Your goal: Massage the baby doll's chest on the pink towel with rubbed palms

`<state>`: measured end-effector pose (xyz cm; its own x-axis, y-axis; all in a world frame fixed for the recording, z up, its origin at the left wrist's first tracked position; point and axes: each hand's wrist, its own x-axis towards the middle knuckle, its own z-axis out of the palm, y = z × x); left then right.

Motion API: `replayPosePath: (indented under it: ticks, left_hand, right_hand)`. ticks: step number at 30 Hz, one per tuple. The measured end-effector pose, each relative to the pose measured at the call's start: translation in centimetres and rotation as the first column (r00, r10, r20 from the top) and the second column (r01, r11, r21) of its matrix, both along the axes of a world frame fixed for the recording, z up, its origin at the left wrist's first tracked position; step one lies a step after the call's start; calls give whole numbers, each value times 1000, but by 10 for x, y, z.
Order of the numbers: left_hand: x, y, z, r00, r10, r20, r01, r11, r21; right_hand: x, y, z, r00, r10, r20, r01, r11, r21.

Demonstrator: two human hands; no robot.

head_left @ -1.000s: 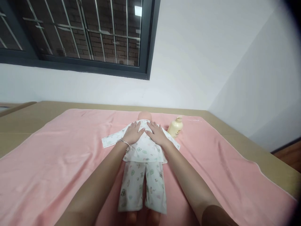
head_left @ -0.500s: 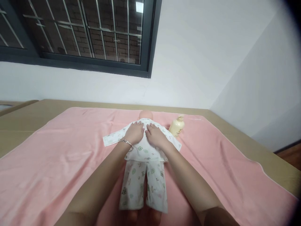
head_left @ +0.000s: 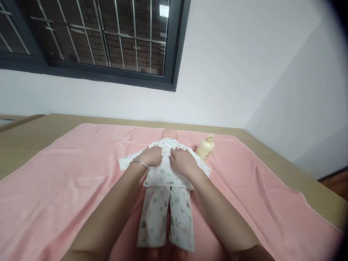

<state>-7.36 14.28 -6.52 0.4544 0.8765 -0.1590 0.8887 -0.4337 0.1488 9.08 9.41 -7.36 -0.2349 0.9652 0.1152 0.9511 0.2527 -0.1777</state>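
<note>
A baby doll lies stretched out with its bald head away from me. It wears a white shirt and white trousers printed with small green and brown figures. My left hand rests on the left part of the shirt's upper back, open, with bangles at its wrist. On the right part lies my right hand, also open, its fingers pointing toward the doll's head. A gap of shirt cloth shows between the two hands. The doll's face is hidden.
Beneath the doll spreads a pink blanket with some folds, over a tan surface. A pale yellow pump bottle stands tilted beside the doll's right-hand sleeve. A white wall and a dark-framed barred window rise behind.
My left hand has slid outward to the left and slightly down on the shirt. The right hand has shifted slightly down, so the gap between the hands is wider.
</note>
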Motion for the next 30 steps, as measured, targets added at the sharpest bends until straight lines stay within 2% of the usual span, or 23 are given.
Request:
replayPosePath:
  ticks: [3, 5, 8, 11, 13, 16, 19, 24, 27, 30]
  left_hand:
    - [3, -1, 2, 983, -91, 162, 80, 994, 73]
    - [7, 4, -6, 954, -115, 277, 73, 985, 155]
    - [15, 15, -27, 948, -82, 306, 7, 971, 240]
    - [19, 24, -47, 949, 11, 315, -83, 972, 219]
    - [18, 27, -53, 940, 78, 331, -146, 972, 185]
    - [16, 26, -48, 942, 138, 307, -182, 976, 120]
    - [16, 15, -33, 963, 169, 209, -184, 982, 53]
    - [20, -11, -9, 995, 87, 50, -90, 994, 61]
    - [25, -16, -6, 993, -6, 118, -10, 991, 133]
    - [30, -9, -14, 977, -37, 210, -8, 978, 210]
  right_hand:
    - [-7, -13, 12, 988, 140, -69, -139, 990, 19]
    - [-6, -7, 7, 984, 131, -122, -125, 990, 58]
    - [4, 19, -17, 980, 36, -196, -18, 996, 89]
    - [18, 46, -44, 970, -43, -238, 57, 997, 53]
    - [25, 56, -55, 964, -91, -248, 100, 995, 24]
    - [26, 58, -55, 964, -136, -228, 139, 990, -4]
    - [19, 46, -42, 974, -159, -161, 156, 987, -34]
    - [3, 12, -14, 999, -34, 0, 33, 995, -93]
    - [-2, 3, -6, 1000, 16, -13, -17, 997, -81]
    - [2, 13, -12, 996, 26, -90, -26, 1000, -3]
